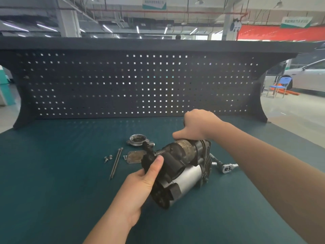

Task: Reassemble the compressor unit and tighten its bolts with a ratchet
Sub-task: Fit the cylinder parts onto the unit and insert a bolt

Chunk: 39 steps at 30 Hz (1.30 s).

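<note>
Gripping the near end of the dark, grimy metal compressor unit (177,171), the left hand (140,184) has its thumb laid along the black end housing and its fingers curled underneath; compressor lies tilted, held between both hands just above or on the teal matted surface (52,173) (contact with the surface cannot be told); a silver cylindrical section shows on its lower right side, a rusty brown barrel on top, a black ribbed bracket at the far end.

Right hand (197,125) sits at the far top of the unit; fingers curled into a fist, thumb stretched left and pressing on the rusty barrel; what the curled fingers enclose cannot be told.

Loose parts on the surface, left of and behind the unit: round silver flanged metal cap (138,140), open side up; flat rounded brownish metal plate (134,156), partly hidden by the unit; one small screw (125,157) just left of the plate; two long thin dark bolts (116,162) lying side by side, nearly touching; two short silver screws (108,158) left of the long bolts.

Chrome ratchet (226,167) lies on the surface right of the unit, head toward the right, handle running under the bracket end.

Black perforated back panel (140,81) stands along the far edge of the surface.
</note>
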{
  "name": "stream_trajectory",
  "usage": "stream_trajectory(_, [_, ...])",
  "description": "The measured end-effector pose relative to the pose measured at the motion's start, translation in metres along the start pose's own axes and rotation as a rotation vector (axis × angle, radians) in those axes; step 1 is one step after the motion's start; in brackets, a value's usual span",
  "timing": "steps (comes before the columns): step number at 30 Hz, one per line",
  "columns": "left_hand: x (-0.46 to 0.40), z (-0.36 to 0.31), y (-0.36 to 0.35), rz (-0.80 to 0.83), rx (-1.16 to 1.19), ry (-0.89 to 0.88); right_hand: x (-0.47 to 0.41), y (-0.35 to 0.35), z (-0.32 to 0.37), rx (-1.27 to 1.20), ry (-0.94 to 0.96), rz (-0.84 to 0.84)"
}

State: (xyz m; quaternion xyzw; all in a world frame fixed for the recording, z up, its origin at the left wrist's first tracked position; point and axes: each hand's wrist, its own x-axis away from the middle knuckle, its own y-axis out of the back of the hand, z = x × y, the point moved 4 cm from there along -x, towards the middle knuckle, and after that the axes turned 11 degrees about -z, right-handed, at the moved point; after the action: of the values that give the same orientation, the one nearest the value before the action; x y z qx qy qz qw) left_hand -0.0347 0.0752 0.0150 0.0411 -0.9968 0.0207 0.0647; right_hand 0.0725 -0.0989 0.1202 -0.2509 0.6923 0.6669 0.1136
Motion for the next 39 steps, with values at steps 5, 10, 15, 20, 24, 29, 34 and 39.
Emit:
stream_trajectory(5, [-0.002,0.004,0.011,-0.153,-0.146,-0.242,-0.001,-0.002,0.011,0.051,0.023,-0.015])
stream_trajectory(10, [0.004,0.003,-0.004,-0.111,-0.409,-0.69,0.006,-0.007,0.007,0.056,-0.058,0.038])
stream_trajectory(15, [-0.005,0.006,-0.009,-0.256,-0.523,-0.865,0.033,-0.026,-0.009,-0.479,-0.131,0.112])
stream_trajectory(20, [-0.008,0.005,-0.008,-0.256,-0.53,-0.891,0.058,-0.041,-0.022,-0.749,-0.143,-0.051])
stream_trajectory(24, [-0.013,0.005,-0.006,-0.224,-0.518,-0.871,0.053,-0.044,-0.021,-0.733,-0.181,-0.163])
stream_trajectory(29, [-0.026,0.042,-0.012,0.007,-0.1,-0.536,0.052,-0.049,-0.023,-0.715,-0.173,-0.162])
stream_trajectory(34, [-0.031,0.071,-0.009,0.107,-0.255,-0.533,0.053,-0.05,-0.018,-0.812,-0.304,-0.274])
stream_trajectory(39, [-0.029,0.055,0.007,-0.012,-0.263,-0.534,0.057,-0.05,-0.014,-0.897,-0.44,-0.364])
